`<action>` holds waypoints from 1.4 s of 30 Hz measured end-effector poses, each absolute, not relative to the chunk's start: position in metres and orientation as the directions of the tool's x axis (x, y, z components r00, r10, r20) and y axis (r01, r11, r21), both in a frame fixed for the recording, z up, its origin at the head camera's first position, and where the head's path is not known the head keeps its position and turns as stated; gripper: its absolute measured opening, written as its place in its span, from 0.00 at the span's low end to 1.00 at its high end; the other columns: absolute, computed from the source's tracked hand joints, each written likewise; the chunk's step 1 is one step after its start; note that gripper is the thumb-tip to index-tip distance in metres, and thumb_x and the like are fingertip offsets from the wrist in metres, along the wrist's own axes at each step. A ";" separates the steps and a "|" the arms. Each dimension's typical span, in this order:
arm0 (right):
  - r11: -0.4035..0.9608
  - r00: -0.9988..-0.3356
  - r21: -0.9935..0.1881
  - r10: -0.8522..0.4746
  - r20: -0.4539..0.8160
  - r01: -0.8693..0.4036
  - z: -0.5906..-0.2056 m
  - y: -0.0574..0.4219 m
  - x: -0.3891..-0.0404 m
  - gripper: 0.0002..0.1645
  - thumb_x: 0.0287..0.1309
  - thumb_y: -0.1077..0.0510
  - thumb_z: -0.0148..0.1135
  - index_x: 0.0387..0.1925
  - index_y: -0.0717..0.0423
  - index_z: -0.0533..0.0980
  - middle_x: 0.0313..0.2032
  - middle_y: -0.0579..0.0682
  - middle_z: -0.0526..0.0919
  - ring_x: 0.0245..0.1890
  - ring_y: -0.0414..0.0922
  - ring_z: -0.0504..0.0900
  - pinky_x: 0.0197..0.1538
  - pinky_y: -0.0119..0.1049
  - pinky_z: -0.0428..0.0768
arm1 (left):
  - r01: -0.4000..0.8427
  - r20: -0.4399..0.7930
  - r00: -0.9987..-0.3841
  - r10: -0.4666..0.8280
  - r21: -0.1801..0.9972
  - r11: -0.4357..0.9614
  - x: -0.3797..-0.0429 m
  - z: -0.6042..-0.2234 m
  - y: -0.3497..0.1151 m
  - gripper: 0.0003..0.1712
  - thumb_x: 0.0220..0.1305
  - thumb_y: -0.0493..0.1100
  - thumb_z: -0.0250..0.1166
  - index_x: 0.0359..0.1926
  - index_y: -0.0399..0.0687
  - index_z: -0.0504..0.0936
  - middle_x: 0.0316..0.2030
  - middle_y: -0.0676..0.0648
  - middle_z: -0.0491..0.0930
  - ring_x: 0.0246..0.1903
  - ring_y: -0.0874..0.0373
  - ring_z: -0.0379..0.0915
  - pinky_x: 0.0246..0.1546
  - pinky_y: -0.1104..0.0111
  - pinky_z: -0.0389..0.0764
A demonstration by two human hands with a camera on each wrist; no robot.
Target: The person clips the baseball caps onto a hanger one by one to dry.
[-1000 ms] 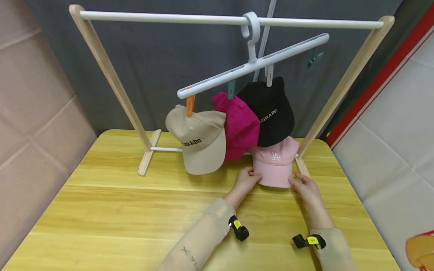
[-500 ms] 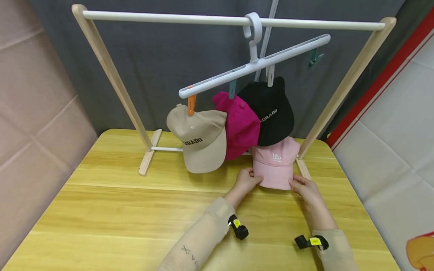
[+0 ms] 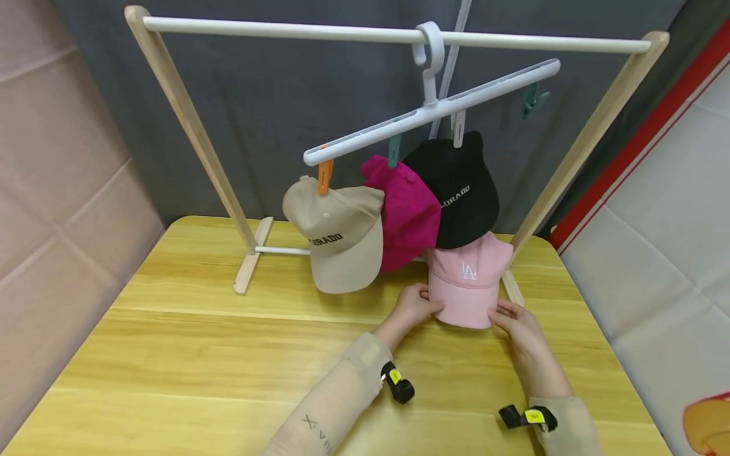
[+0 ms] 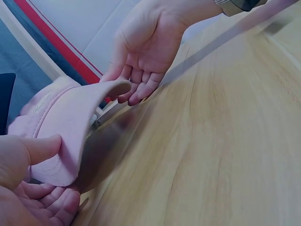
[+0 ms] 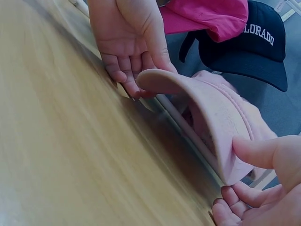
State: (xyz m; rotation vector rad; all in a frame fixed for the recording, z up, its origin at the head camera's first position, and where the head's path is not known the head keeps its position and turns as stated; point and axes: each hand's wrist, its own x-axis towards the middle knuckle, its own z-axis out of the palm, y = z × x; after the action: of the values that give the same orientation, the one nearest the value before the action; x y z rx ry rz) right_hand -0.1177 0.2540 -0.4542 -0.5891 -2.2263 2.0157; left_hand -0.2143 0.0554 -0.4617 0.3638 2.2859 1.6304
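Observation:
A light pink baseball cap [image 3: 464, 278] with white LA lettering is held by its brim, low in front of the rack. My left hand [image 3: 412, 305] pinches the brim's left edge, thumb on top and fingers beneath, as the left wrist view shows. On the opposite edge my right hand [image 3: 518, 326] pinches the brim in the same way. Just behind and above hangs a black cap [image 3: 456, 190], its visor overlapping the pink crown in the head view. Beside it hang a magenta cap [image 3: 407, 218] and a beige cap [image 3: 342, 237].
A white clip hanger [image 3: 433, 113] hangs tilted from the rack's white bar [image 3: 285, 28]. An orange clip [image 3: 325, 177] grips the beige cap; a green clip [image 3: 533, 101] dangles at the hanger's right end. Wooden rack legs [image 3: 194, 133] stand on the wooden table [image 3: 199, 354].
The pink cap has come slightly toward me and to the right, its brim lower in the head view. Both hands have kept their pinch on it.

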 end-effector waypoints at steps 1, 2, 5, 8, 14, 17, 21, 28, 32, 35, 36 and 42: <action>0.068 -0.925 -0.974 0.333 -0.181 0.215 -0.455 0.254 -0.117 0.40 0.55 0.56 0.61 0.61 0.74 0.53 0.41 0.44 0.70 0.38 0.30 0.70 0.43 0.21 0.69 | 0.029 -0.101 -0.918 0.382 0.946 0.322 -0.214 -0.461 0.055 0.23 0.45 0.41 0.71 0.42 0.36 0.77 0.27 0.50 0.73 0.28 0.61 0.68 0.29 0.72 0.71; 0.085 -0.928 -0.975 0.333 -0.168 0.207 -0.455 0.253 -0.116 0.39 0.56 0.57 0.60 0.60 0.74 0.53 0.41 0.44 0.70 0.38 0.30 0.71 0.43 0.21 0.69 | 0.035 -0.098 -0.917 0.387 0.946 0.322 -0.214 -0.461 0.055 0.24 0.44 0.41 0.71 0.43 0.36 0.76 0.28 0.50 0.73 0.28 0.60 0.68 0.29 0.72 0.72; 0.119 -0.932 -0.975 0.335 -0.139 0.188 -0.456 0.253 -0.114 0.37 0.56 0.59 0.60 0.58 0.75 0.54 0.41 0.45 0.71 0.37 0.29 0.71 0.42 0.20 0.69 | 0.052 -0.089 -0.911 0.402 0.944 0.326 -0.213 -0.462 0.054 0.25 0.44 0.41 0.72 0.44 0.36 0.76 0.27 0.50 0.73 0.28 0.60 0.68 0.29 0.72 0.72; 0.127 -0.933 -0.973 0.330 -0.140 0.191 -0.457 0.254 -0.111 0.35 0.56 0.60 0.59 0.57 0.75 0.54 0.40 0.44 0.71 0.37 0.29 0.70 0.42 0.21 0.68 | 0.073 -0.072 -0.906 0.417 0.944 0.322 -0.214 -0.464 0.055 0.24 0.45 0.41 0.72 0.44 0.36 0.76 0.26 0.50 0.74 0.26 0.61 0.68 0.27 0.73 0.71; 0.083 -0.947 -0.979 0.281 -0.154 0.184 -0.459 0.258 -0.104 0.32 0.56 0.63 0.58 0.55 0.73 0.54 0.35 0.40 0.74 0.36 0.31 0.71 0.40 0.24 0.69 | 0.079 -0.069 -0.895 0.441 0.948 0.309 -0.214 -0.467 0.056 0.23 0.46 0.42 0.71 0.43 0.36 0.75 0.25 0.50 0.74 0.24 0.61 0.68 0.25 0.73 0.71; 0.063 -0.961 -0.988 0.248 -0.124 0.144 -0.462 0.261 -0.101 0.31 0.55 0.66 0.58 0.54 0.75 0.53 0.34 0.40 0.75 0.36 0.32 0.72 0.40 0.23 0.70 | 0.061 -0.086 -0.886 0.455 0.952 0.299 -0.214 -0.468 0.056 0.24 0.46 0.42 0.71 0.43 0.36 0.75 0.25 0.50 0.74 0.24 0.61 0.68 0.24 0.73 0.71; 0.037 -0.972 -0.994 0.215 -0.096 0.106 -0.466 0.263 -0.097 0.31 0.55 0.68 0.56 0.53 0.77 0.52 0.34 0.42 0.76 0.36 0.33 0.74 0.41 0.23 0.71 | 0.037 -0.109 -0.874 0.474 0.957 0.288 -0.214 -0.471 0.057 0.23 0.46 0.43 0.72 0.43 0.36 0.77 0.25 0.51 0.73 0.23 0.61 0.67 0.22 0.72 0.72; 0.010 -0.983 -0.997 0.169 -0.071 0.074 -0.468 0.269 -0.093 0.31 0.56 0.69 0.54 0.56 0.75 0.51 0.34 0.43 0.76 0.36 0.35 0.75 0.40 0.24 0.72 | 0.015 -0.144 -0.868 0.475 0.949 0.315 -0.210 -0.469 0.059 0.19 0.46 0.44 0.71 0.38 0.39 0.78 0.24 0.52 0.71 0.21 0.61 0.66 0.21 0.73 0.70; -0.011 -0.986 -0.998 0.155 -0.065 0.064 -0.469 0.271 -0.091 0.26 0.56 0.71 0.53 0.53 0.72 0.54 0.34 0.44 0.76 0.36 0.36 0.75 0.40 0.24 0.73 | -0.007 -0.167 -0.864 0.476 0.948 0.319 -0.208 -0.466 0.060 0.16 0.46 0.43 0.71 0.35 0.41 0.78 0.23 0.52 0.70 0.19 0.61 0.66 0.19 0.72 0.70; -0.009 -0.987 -0.998 0.148 -0.067 0.066 -0.468 0.273 -0.090 0.26 0.56 0.70 0.54 0.52 0.71 0.55 0.34 0.44 0.76 0.36 0.36 0.75 0.40 0.25 0.73 | -0.012 -0.166 -0.862 0.478 0.951 0.308 -0.207 -0.465 0.061 0.15 0.47 0.42 0.71 0.35 0.41 0.78 0.22 0.52 0.70 0.18 0.61 0.66 0.18 0.72 0.70; -0.012 -0.987 -0.998 0.147 -0.069 0.068 -0.468 0.273 -0.090 0.26 0.55 0.70 0.55 0.52 0.71 0.55 0.34 0.44 0.76 0.36 0.37 0.75 0.40 0.25 0.73 | -0.014 -0.165 -0.863 0.478 0.953 0.304 -0.206 -0.464 0.061 0.15 0.47 0.42 0.71 0.35 0.41 0.78 0.22 0.52 0.70 0.18 0.61 0.66 0.18 0.72 0.70; -0.025 -0.987 -0.995 0.130 -0.096 0.093 -0.470 0.277 -0.090 0.23 0.54 0.69 0.56 0.49 0.65 0.58 0.34 0.43 0.76 0.36 0.36 0.75 0.41 0.25 0.72 | -0.019 -0.153 -0.870 0.469 0.960 0.278 -0.204 -0.463 0.062 0.14 0.47 0.41 0.71 0.35 0.40 0.79 0.21 0.52 0.70 0.17 0.61 0.65 0.17 0.73 0.70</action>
State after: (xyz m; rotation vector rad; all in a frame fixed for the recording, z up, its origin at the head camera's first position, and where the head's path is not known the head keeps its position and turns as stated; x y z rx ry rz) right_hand -0.0903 0.2770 -0.4703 -0.2489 -2.1754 2.2166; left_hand -0.2043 0.0619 -0.4631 0.4058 2.1457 1.6215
